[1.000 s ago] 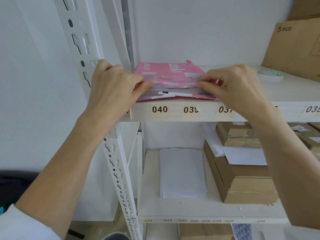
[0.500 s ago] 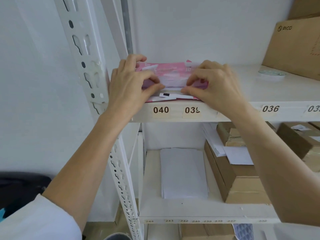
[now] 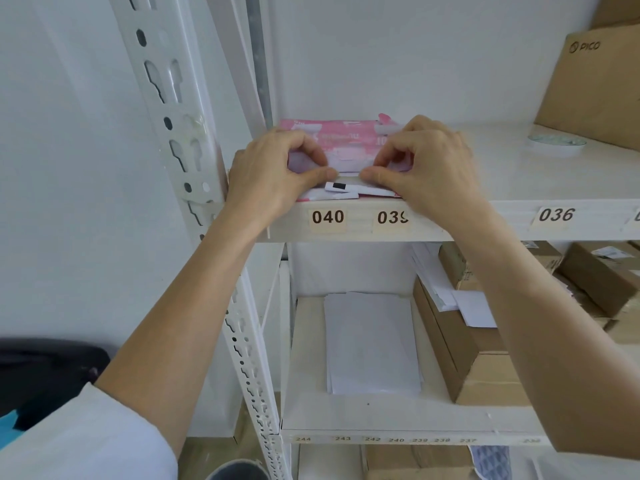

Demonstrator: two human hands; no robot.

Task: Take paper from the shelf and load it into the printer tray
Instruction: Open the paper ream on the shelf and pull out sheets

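A pink-wrapped ream of paper (image 3: 341, 138) lies flat at the left end of the upper white shelf (image 3: 519, 174), above labels 040 and 039. Its wrapper is torn open at the front, with white sheets showing. My left hand (image 3: 273, 171) pinches the front left of the pack, thumb under and fingers on top. My right hand (image 3: 426, 161) pinches the front right in the same way. Both thumbs nearly meet at the middle of the front edge. No printer is in view.
A white slotted upright (image 3: 180, 140) stands just left of my left hand. A roll of tape (image 3: 556, 144) and a cardboard box (image 3: 599, 84) sit at the right of the same shelf. The shelf below holds loose white sheets (image 3: 372, 344) and brown boxes (image 3: 478, 362).
Both hands have slid inward from the pack's outer sides to its front middle, and their fingers have curled down onto the top sheets. The pack stays on the shelf.
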